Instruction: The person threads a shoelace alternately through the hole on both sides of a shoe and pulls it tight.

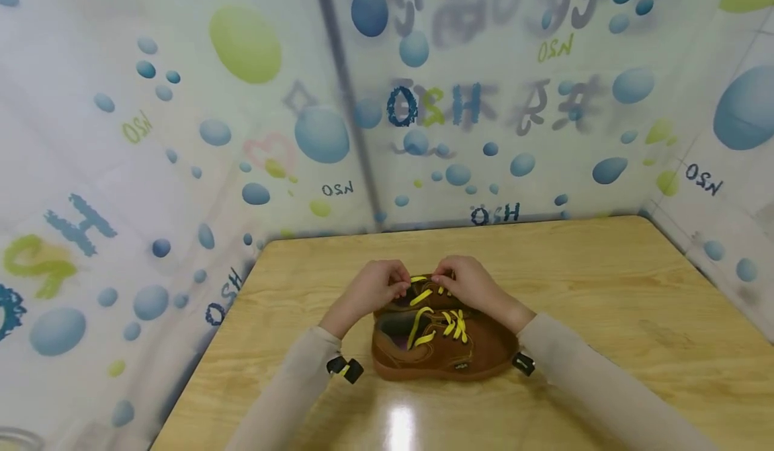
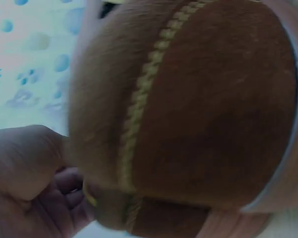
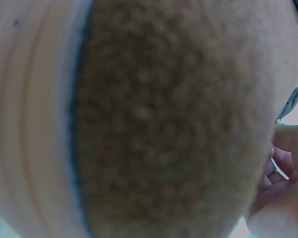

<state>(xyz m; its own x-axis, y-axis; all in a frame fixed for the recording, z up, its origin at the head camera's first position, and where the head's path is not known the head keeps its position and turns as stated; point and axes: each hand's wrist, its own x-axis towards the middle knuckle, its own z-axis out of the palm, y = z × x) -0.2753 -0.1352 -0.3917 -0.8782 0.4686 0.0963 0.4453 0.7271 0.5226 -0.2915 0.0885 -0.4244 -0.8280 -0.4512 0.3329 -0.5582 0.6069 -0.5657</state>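
Two brown suede shoes with yellow laces lie side by side on the table, toes to the right. Over the far shoe (image 1: 433, 301), my left hand (image 1: 376, 285) and right hand (image 1: 471, 281) face each other, fingertips bent. Each pinches the yellow shoelace (image 1: 418, 279) of that shoe, a short stretch showing between them. The near shoe (image 1: 484, 349) has its lace partly threaded, with loose ends over the opening. Its stitched heel (image 2: 213, 109) fills the left wrist view, the left hand (image 2: 30, 178) behind it. The toe (image 3: 174, 119) blocks most of the right wrist view, beside the right hand (image 3: 283, 198).
The shoes stand on a light wooden table (image 1: 290, 384). A curtain (image 1: 254, 155) printed with blue and green drops hangs behind the table and along its sides. Black bands with small devices (image 1: 346, 369) sit on both sleeves near the near shoe.
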